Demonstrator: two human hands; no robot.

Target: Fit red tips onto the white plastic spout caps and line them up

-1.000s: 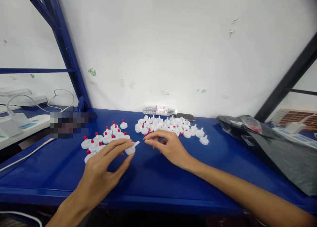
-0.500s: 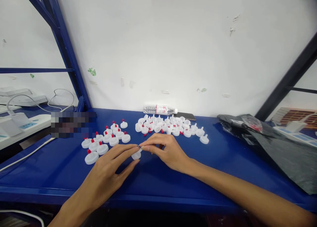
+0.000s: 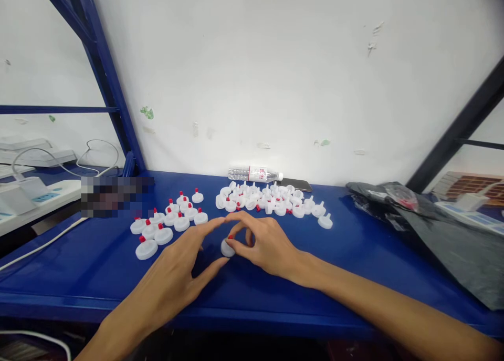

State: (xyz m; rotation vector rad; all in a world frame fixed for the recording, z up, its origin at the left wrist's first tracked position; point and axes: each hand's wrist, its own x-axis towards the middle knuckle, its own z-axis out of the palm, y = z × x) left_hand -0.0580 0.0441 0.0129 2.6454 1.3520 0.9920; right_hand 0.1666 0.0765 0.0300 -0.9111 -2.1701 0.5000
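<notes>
Both hands meet over a small white plastic cap (image 3: 227, 248) standing on the blue table (image 3: 354, 277). My left hand (image 3: 179, 277) pinches the cap between thumb and forefinger. My right hand (image 3: 265, 243) holds a tiny red plug (image 3: 230, 237) at the cap's top with its fingertips. To the left lies a group of white caps with red plugs (image 3: 169, 222). Behind the hands lies a pile of white caps without plugs (image 3: 271, 200), with a few loose red plugs among them.
A clear water bottle (image 3: 255, 174) and a dark phone (image 3: 293, 184) lie by the wall. Black plastic sheeting (image 3: 433, 229) covers the table's right side. Blue rack posts (image 3: 106, 82) stand at the left, with white power strips and cables (image 3: 35, 193) beyond.
My left hand carried the white cap to the right and stood it up. My right hand came in from the pile and brought a red plug onto the cap's top.
</notes>
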